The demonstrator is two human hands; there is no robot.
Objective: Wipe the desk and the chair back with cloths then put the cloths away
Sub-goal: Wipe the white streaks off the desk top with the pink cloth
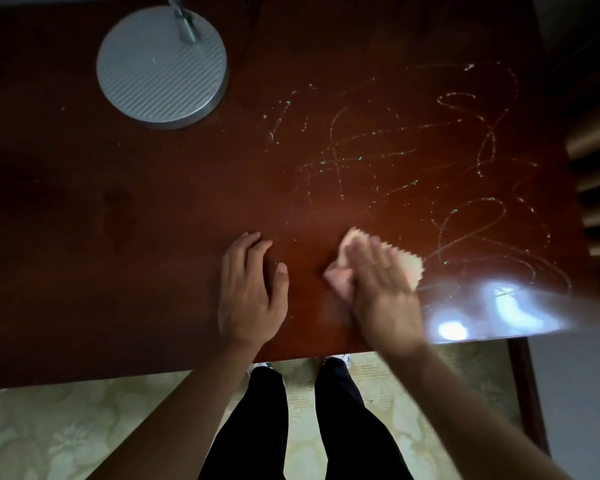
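The dark reddish-brown wooden desk (153,220) fills most of the view. Pale scribbled marks (413,157) cover its right half. My right hand (381,285) lies flat on a pale pink cloth (340,275) near the desk's front edge, pressing it to the wood; the hand is motion-blurred. The cloth's zigzag edge shows right of my fingers. To its left, my left hand (250,289) rests flat on the desk with fingers slightly apart, holding nothing. The slatted chair back (596,188) shows at the right edge.
A round grey lamp base (161,67) with a metal stem stands at the back left of the desk. Bright glare (482,313) lies on the front right corner. Below the desk edge are my dark trouser legs (302,427) and a pale patterned carpet (66,434).
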